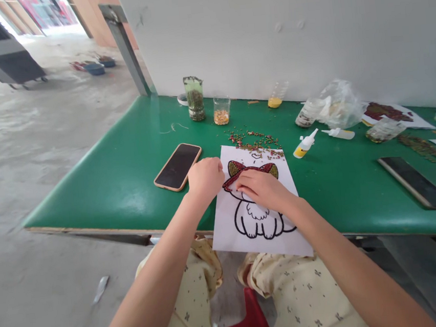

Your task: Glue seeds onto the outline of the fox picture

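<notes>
A white sheet [228, 229] with a black cat outline lies at the table's front edge and overhangs it. Red and greenish grains fill the cat's ears and part of its head. Over the head, my right hand [261, 186] has its fingers bent down onto the picture; whatever its fingertips hold is too small to make out. My left hand [207, 177] is curled at the sheet's left edge, its fingertips largely hidden. Loose mixed grains [256, 142] are scattered at the top of the sheet and beyond it.
A phone [178, 167] lies left of the sheet on the green table [127, 177]. Behind stand a green container [195, 99] and a cup [221, 110]. To the right are glue bottles [305, 143], plastic bags [338, 105] and another phone [416, 181].
</notes>
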Motion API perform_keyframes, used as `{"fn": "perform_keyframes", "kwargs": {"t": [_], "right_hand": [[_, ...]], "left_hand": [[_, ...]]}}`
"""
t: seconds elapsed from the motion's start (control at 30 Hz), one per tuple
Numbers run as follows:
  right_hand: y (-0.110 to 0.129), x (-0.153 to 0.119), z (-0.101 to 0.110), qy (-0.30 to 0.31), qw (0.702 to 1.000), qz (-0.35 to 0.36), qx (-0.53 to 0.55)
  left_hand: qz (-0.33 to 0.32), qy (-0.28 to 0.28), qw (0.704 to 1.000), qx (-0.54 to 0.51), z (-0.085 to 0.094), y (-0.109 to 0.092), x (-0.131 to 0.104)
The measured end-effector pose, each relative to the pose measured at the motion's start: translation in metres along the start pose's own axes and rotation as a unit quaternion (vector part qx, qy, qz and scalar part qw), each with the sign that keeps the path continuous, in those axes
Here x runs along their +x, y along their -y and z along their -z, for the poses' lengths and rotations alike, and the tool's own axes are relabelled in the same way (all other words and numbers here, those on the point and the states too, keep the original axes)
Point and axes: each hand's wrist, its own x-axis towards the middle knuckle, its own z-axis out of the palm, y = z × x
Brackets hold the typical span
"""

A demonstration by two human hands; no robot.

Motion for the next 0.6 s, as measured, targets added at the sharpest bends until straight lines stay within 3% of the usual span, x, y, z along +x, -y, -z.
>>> {"fn": "perform_keyframes", "kwargs": {"t": [0.6], "right_hand": [[0.0067,0.0063,-0.0073,0.031,0.999,-0.004,-0.044]], "left_hand": [[-0.014,-0.007,1.000,-0.002,-0.0041,0.0036,0.0013]]}}
